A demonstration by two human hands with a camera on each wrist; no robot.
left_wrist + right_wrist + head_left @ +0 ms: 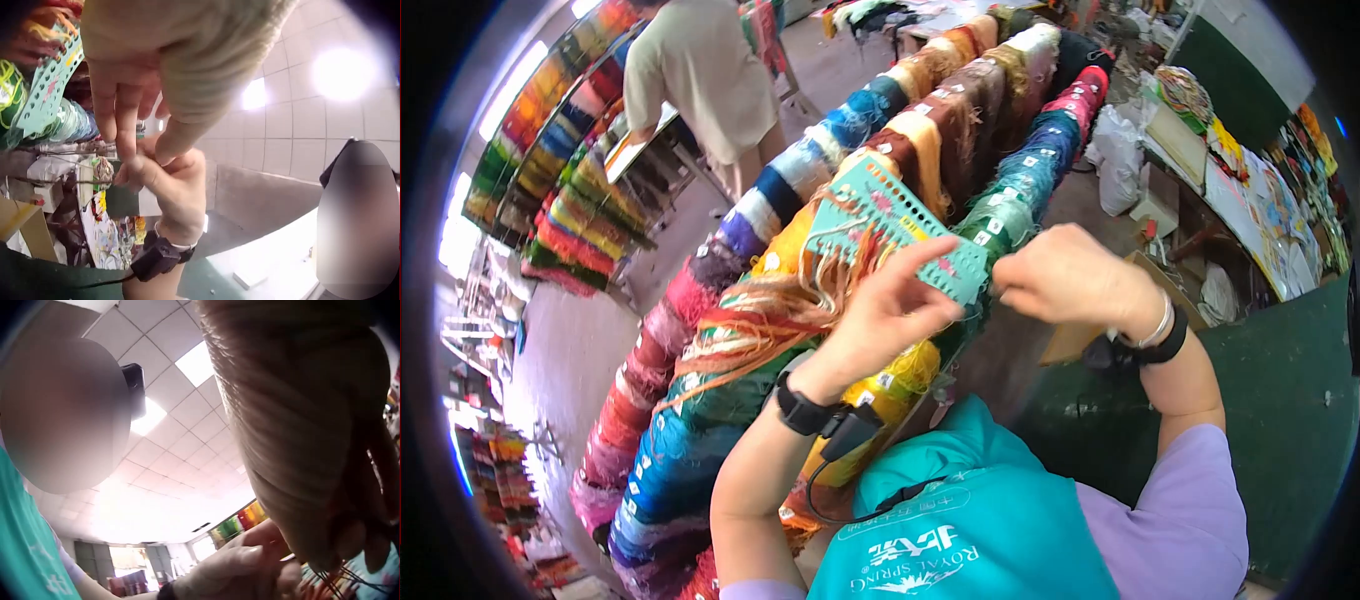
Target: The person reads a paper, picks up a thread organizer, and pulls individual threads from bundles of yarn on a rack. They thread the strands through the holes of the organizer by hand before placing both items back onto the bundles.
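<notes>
A teal card with rows of holes [878, 190] lies on top of the yarn racks, with a bundle of orange, cream and brown yarn [765, 325] hanging from its left side. My left hand [885, 315] is over the card's near edge, index finger extended and thumb apart from it. To its right, my right hand [1080, 280] is curled, fingertips together, at the card's right end. Thin dark threads [353, 582] come out beneath the right hand's fingers. In the left wrist view, the fingers of both hands come close together beside these threads.
Long racks of coloured yarn [680, 425] run away in front of me. A dark green board [1250, 400] is at my right, with a cardboard box [1065, 345] beside it. Another person [700, 80] stands at the back left near more yarn racks.
</notes>
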